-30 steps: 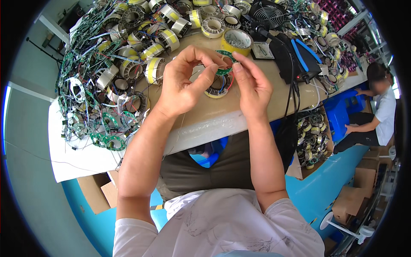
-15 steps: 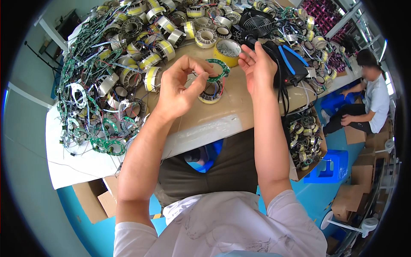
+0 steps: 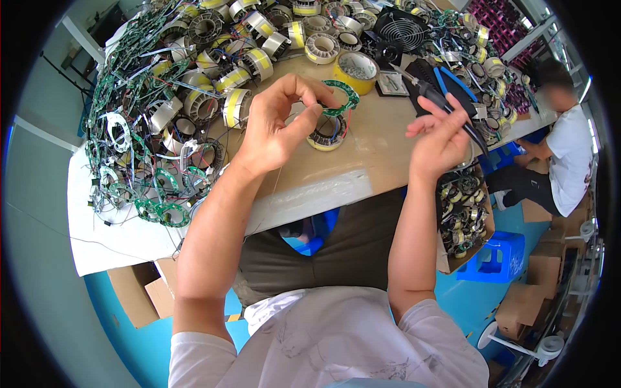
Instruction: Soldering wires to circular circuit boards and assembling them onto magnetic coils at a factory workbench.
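Head view: the left hand [image 3: 278, 126] is closed in a pinch at the near-left edge of a green ring board [image 3: 354, 98], held above the table [image 3: 381, 155]. Just below the board rests a wound coil ring [image 3: 323, 143], with a red wire [image 3: 350, 116] rising toward the board. The right hand [image 3: 443, 145] grips a black pen-shaped tool [image 3: 430, 92], judged to be a soldering iron; its tip points up and left, well apart from the board, near a yellow tape roll [image 3: 356, 86].

Recommended practice: keep the left pinch on the rim, fingertips clear of the contact point; hold the board steady without straining the wire; bring the tip in from the open right side, touching briefly. Whether the joint is sound cannot be told.
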### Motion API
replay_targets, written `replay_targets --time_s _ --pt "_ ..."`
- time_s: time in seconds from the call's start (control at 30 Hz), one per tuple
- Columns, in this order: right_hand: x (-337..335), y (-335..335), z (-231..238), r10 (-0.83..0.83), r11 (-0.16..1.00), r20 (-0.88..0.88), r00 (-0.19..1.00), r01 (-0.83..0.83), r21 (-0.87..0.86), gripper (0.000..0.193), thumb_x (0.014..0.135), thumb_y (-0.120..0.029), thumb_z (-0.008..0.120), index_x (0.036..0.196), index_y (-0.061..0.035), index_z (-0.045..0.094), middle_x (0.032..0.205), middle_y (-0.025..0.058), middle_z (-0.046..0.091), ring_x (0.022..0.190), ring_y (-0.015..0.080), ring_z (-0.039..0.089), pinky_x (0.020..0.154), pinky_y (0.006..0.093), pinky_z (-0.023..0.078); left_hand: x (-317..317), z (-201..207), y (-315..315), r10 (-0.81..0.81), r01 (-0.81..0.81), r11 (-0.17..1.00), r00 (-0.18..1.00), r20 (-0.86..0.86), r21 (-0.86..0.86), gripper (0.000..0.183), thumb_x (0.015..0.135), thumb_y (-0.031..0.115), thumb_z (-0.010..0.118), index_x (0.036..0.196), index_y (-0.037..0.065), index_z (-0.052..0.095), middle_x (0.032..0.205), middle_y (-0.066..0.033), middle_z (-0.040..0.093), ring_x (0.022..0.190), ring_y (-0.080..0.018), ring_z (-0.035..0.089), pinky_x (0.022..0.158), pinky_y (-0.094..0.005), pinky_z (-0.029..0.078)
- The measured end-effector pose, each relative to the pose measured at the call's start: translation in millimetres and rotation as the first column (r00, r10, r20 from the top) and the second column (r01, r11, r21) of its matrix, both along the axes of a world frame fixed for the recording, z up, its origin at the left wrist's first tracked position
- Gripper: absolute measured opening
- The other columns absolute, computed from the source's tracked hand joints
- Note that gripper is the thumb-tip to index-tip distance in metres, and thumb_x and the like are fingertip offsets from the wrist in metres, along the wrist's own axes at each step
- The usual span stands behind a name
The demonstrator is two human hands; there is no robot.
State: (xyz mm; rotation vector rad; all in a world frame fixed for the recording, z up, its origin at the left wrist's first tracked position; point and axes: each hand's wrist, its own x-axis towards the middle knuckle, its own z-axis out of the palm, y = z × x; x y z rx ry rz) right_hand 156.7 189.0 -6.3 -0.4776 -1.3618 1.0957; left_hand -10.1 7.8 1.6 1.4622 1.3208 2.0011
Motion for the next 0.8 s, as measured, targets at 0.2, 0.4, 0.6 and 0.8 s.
replay_targets --time_s 0.2,0.4,0.6,0.8 --pt "32.3 -46.3 -15.8 0.207 0.978 -0.161 0.965 -0.203 0.044 0.025 0.103 -0.016 0.058 0.116 0.0053 0.055 0.075 0.0178 0.07 0.043 0.0132 0.057 0.04 0.023 0.041 -1.7 1.7 -3.3 -0.047 0.047 0.999 0.999 -0.007 0.025 0.009 0.085 -0.005 0.056 0.088 0.002 0.053 0.107 -0.0173 0.07 0.113 -0.0268 0.063 0.104 -0.0426 0.046" --pt "41.3 -68.0 -17.8 0.275 0.961 -0.122 0.954 -0.271 0.05 0.021 0.102 -0.013 0.056 0.107 0.0069 0.061 0.07 0.0156 0.068 0.044 0.0128 0.057 0.039 0.0224 0.041 -2.5 1.4 -1.8 -0.067 0.068 0.997 0.997 -0.025 0.025 0.009 0.084 -0.005 0.055 0.088 0.003 0.053 0.108 -0.0175 0.069 0.113 -0.028 0.063 0.104 -0.0438 0.045" --pt "46.3 -71.6 -20.3 0.275 0.961 -0.073 0.959 -0.272 0.052 0.02 0.101 -0.013 0.056 0.104 0.0062 0.062 0.072 0.017 0.07 0.043 0.0113 0.056 0.04 0.0223 0.041 -0.4 2.9 -2.6 -0.067 0.067 0.998 0.998 -0.012 0.014 0.009 0.084 -0.005 0.054 0.088 0.003 0.052 0.108 -0.0175 0.069 0.113 -0.029 0.062 0.104 -0.0448 0.045" --pt "43.7 -72.1 -24.6 0.254 0.964 -0.028 0.967 -0.251 0.084 0.027 0.105 -0.015 0.047 0.108 0.0083 0.059 0.071 0.0176 0.067 0.039 0.0136 0.049 0.036 0.0256 0.042 -3.7 1.5 -2.5 -0.076 0.077 0.997 0.996 -0.055 0.017 0.01 0.084 -0.006 0.054 0.088 0.003 0.052 0.108 -0.0185 0.069 0.114 -0.0294 0.062 0.105 -0.0454 0.045"
